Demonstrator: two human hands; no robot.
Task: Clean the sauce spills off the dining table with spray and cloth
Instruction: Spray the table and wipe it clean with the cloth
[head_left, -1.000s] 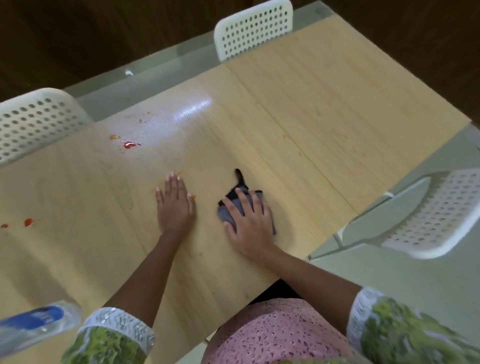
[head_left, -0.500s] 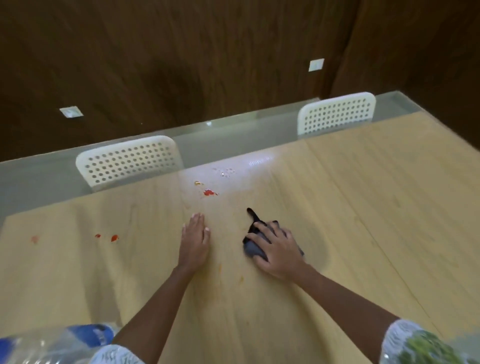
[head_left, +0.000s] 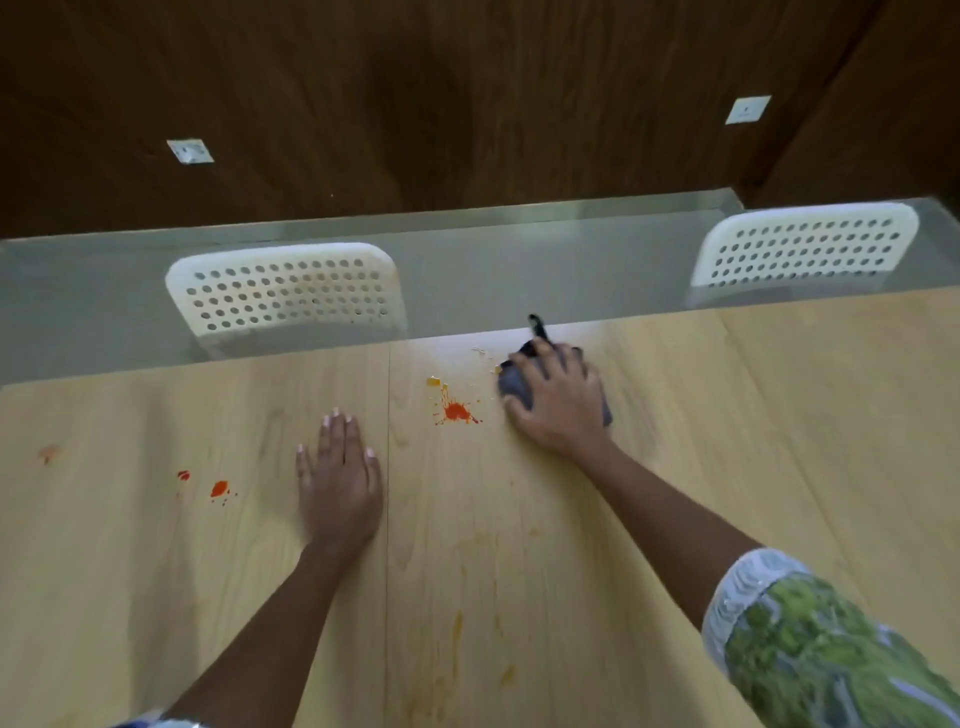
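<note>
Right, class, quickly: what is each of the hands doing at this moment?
Left hand: open, flat on the table, holding nothing.
Right hand: pressed down on the grey cloth, fingers spread over it.

Two bare forearms, right sleeve (head_left: 810, 639) in green leafy print, white patterned cuff
</note>
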